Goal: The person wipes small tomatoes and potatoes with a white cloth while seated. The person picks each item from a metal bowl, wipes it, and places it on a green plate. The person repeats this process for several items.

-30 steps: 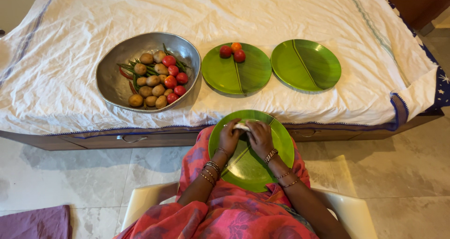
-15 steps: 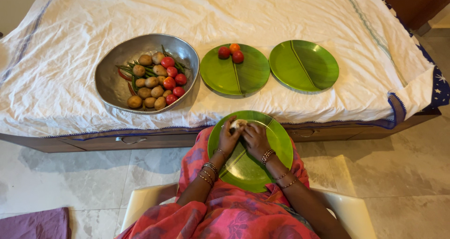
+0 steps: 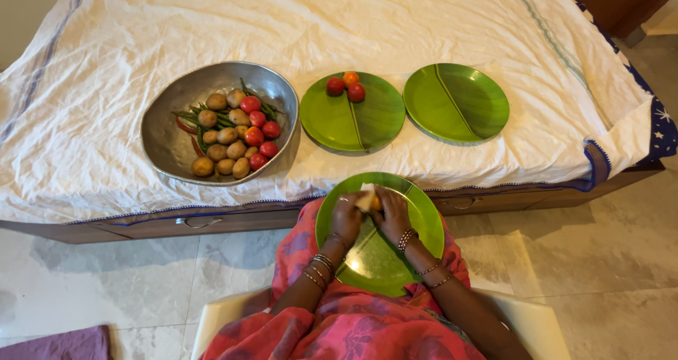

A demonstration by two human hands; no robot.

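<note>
Grip contents (image 3: pixel 366 200) half-hidden btw both hands.

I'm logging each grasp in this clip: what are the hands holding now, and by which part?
Both hands, left hand and right hand, grip one small pale roundish item by its sides, above the green round plate on the lap.

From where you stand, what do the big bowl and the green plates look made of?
The bowl looks like metal: dull grey with a soft brushed sheen. The green plates look like glossy plastic, moulded with a leaf rib, though painted metal is possible.
</note>
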